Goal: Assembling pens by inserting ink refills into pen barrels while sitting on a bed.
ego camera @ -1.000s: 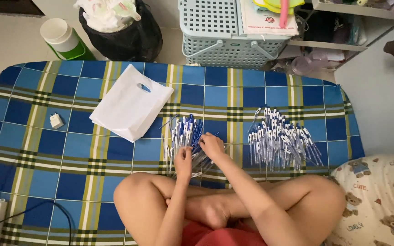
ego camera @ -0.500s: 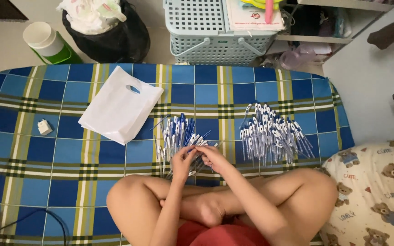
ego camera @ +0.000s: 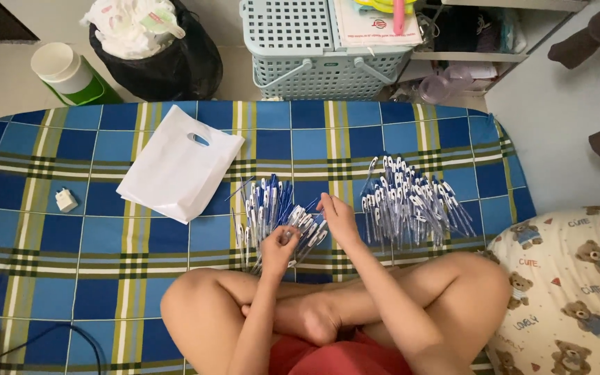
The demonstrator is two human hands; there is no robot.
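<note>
I sit cross-legged on a blue, green and white checked mattress (ego camera: 71,236). My left hand (ego camera: 278,250) grips a fanned bundle of white and blue pens (ego camera: 303,229) just above my knees. My right hand (ego camera: 338,217) pinches the top of that same bundle. A loose heap of the same pens (ego camera: 262,205) lies on the cloth right behind my hands. A second, larger heap of pens (ego camera: 411,205) lies to the right, beside my right forearm.
A flat white plastic bag (ego camera: 178,163) lies to the left of the pens, and a small white plug (ego camera: 66,201) further left. Beyond the mattress stand a grey basket (ego camera: 300,48), a black bin bag (ego camera: 168,59) and a green-and-white flask (ego camera: 71,73). A teddy-bear pillow (ego camera: 571,292) is at right.
My hands drew together on the pen bundle and lifted it slightly toward me. The camera view shifted a little to the left.
</note>
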